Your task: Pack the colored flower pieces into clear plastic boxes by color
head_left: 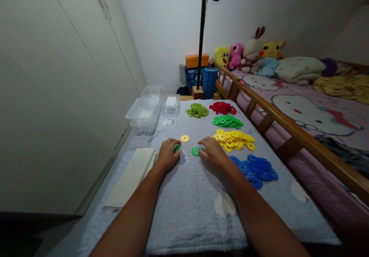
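Green disc (195, 151) by the right hand (212, 150), more green in the left hand (168, 155)

From where I stand, I see a person reaching both arms over a cloth-covered bench (187, 211). The left hand is clamped on a small green piece (177, 147). Fingers hide much of it, so I can't tell if it is one disc or more. A pinch seems a good way to hold something so thin.

On the right hand, thumb and first finger are apart. The flat green disc lies on the bench right at their tips, but I can't tell if they touch it. A yellow disc (185, 138) lies flat between the hands, a bit farther off.

Five heaps sit toward the far end and the right: light green heap (197, 110), red heap (222, 107), green heap (227, 121), yellow heap (234, 139) and blue heap (261, 168). I think they are sorted so each color is easy to find.

On the left lies a folded cream cloth (131, 178). See-through boxes (141, 109) stand behind it, maybe so elbows won't bump them.
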`<action>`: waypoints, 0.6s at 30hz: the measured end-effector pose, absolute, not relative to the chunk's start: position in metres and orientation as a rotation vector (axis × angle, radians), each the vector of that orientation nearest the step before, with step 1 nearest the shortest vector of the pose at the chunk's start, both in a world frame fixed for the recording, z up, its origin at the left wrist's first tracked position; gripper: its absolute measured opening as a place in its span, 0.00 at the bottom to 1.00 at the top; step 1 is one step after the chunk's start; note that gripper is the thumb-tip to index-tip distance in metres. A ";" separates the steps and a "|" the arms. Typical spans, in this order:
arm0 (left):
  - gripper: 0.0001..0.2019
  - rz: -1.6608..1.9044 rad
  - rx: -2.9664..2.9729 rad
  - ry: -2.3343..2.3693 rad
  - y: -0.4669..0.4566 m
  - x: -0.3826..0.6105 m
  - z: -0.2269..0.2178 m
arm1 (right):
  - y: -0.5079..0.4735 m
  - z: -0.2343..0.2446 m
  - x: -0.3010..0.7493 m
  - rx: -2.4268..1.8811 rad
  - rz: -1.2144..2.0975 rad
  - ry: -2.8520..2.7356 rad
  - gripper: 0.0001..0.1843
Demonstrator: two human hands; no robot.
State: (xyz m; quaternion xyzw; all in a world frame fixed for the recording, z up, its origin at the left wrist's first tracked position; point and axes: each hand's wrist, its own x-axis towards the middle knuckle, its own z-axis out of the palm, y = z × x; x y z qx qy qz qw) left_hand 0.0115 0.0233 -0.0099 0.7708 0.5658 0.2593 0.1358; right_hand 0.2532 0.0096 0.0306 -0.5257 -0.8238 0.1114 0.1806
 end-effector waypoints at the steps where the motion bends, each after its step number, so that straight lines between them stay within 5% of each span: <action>1: 0.16 0.777 2.223 1.633 0.024 0.011 -0.011 | 0.006 0.028 0.244 -1.485 0.314 -2.366 0.19; 9: 0.18 0.947 2.079 1.627 0.027 0.008 -0.015 | -0.002 0.018 0.224 -1.571 0.294 -2.455 0.16; 18: 0.22 0.736 2.211 1.846 0.024 0.007 -0.016 | 0.004 0.020 0.223 -1.555 0.332 -2.405 0.18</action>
